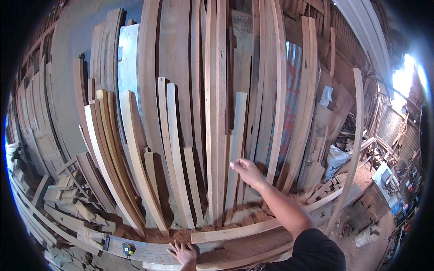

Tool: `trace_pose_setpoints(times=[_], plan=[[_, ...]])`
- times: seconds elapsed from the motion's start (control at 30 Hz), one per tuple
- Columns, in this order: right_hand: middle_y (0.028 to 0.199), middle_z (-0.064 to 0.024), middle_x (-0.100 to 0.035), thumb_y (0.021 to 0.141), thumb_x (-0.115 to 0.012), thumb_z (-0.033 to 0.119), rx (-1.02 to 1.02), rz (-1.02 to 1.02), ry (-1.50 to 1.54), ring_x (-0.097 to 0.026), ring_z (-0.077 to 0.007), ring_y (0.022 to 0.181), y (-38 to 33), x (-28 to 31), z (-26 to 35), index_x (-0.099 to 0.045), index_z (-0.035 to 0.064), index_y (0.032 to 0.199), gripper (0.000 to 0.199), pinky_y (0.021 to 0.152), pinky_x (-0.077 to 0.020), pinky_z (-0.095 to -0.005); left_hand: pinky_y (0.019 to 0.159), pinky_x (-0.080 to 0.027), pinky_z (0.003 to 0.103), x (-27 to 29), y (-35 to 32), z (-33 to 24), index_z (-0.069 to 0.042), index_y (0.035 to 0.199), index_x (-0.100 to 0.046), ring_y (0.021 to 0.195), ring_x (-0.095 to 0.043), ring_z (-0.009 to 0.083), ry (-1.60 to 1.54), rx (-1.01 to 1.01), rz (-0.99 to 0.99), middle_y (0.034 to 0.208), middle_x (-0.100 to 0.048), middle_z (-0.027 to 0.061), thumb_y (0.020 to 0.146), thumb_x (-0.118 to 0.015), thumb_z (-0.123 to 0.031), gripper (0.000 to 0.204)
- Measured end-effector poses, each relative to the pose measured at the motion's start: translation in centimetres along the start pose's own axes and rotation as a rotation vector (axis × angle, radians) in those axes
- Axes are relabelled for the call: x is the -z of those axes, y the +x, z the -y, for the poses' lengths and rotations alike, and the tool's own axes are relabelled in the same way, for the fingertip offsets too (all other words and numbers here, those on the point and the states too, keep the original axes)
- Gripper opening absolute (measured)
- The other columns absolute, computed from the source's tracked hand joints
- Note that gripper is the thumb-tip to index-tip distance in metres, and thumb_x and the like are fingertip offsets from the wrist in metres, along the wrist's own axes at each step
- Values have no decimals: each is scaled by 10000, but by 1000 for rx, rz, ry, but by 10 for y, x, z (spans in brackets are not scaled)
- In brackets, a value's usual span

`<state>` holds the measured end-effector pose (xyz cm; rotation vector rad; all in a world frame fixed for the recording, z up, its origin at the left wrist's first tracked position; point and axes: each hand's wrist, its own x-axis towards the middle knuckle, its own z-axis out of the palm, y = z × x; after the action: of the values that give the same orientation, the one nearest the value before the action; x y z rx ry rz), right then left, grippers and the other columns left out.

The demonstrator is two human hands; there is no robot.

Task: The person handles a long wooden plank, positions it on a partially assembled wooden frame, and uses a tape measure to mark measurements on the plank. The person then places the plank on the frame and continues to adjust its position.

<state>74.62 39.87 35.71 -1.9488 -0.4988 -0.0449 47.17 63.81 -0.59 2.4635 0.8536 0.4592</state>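
My right hand [247, 172] is stretched forward in front of a pale upright board [238, 122], fingers curled together. A light spot shows at its fingertips; whether that is a small object or skin I cannot tell, nor whether the hand touches the board. Low in the view, my left hand [184, 254] lies with fingers spread on a long horizontal timber [156, 251]. To its left on that timber sits a yellow and black tape measure [128, 249]. A pale wooden strip [239, 231] runs lengthwise to the right of my left hand.
Several boards [176, 144] of differing lengths lean upright against the wall. Offcuts [68, 198] are heaped at the left. Sawdust [181, 235] lies around the boards' feet. A single tall plank [357, 135] stands at the right, near a white bag [337, 158] and a bucket [367, 236].
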Motion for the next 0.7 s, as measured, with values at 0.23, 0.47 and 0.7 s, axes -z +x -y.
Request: trace_pose_setpoints(times=[0.23, 0.47, 0.7], plan=[[1196, -156, -703, 1018, -665, 380, -97, -192, -168, -655, -256, 1143, 135, -8, -79, -642, 8, 1241, 434, 1001, -500, -375, 1280, -12, 618, -2, -4, 4, -10, 1177, -728, 1561, -219, 405, -22, 5, 34, 1553, -470, 206, 936, -572, -420, 501], [1406, -299, -575, 924, -728, 470, -165, -414, -708, -584, -391, 1309, 222, -32, -108, -432, 21, 1497, 787, 1126, -445, -470, 1268, 6, 635, -6, 1, 9, 17, 1169, -708, 1558, -206, 429, -8, -26, 47, 1555, -459, 225, 919, -596, -414, 511], [1365, -297, -614, 931, -662, 571, -320, -257, -610, -615, -445, 1246, 230, -64, -96, -266, 10, 1577, 943, 1082, -477, -498, 1270, 7, 625, -1, 1, 5, -10, 1217, -693, 1570, -170, 410, 4, -3, 100, 1580, -413, 207, 938, -587, -435, 519]])
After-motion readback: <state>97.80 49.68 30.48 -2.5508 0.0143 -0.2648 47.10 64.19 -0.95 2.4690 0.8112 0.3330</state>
